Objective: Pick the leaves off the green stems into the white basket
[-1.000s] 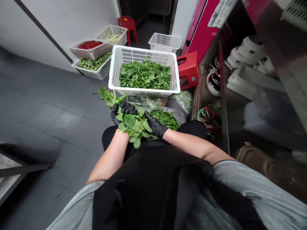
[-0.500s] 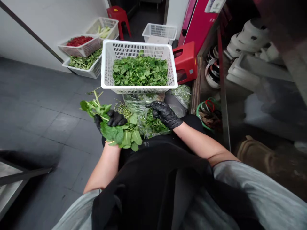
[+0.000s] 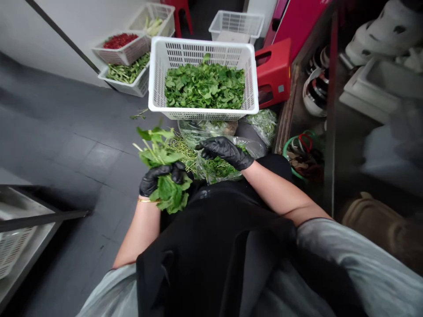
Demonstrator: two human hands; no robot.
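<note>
My left hand (image 3: 161,176), in a black glove, is closed around a bunch of leafy greens (image 3: 170,193). Leaves and pale stems stick out above and below its fingers. To its right, over an open plastic bag of greens (image 3: 220,169), is my right hand (image 3: 224,152), also black-gloved. Its fingers reach leftward, slightly bent and a little apart, with nothing visible between them. Cut stems (image 3: 185,154) lie in a heap between the two hands. Just beyond stands a white slotted basket (image 3: 203,115) holding loose green leaves (image 3: 205,88).
A red stool (image 3: 276,72) lies tipped on its side beside the basket. At back left are baskets of red chillies (image 3: 120,41), green beans (image 3: 127,70) and pale vegetables (image 3: 153,26). Metal shelving (image 3: 331,132) borders the right; a metal rack (image 3: 42,220) stands at left.
My left hand has turned and drawn the greens in, bunching the leaves beneath its fingers. My right hand has stretched its fingers leftward. The whole view has shifted slightly.
</note>
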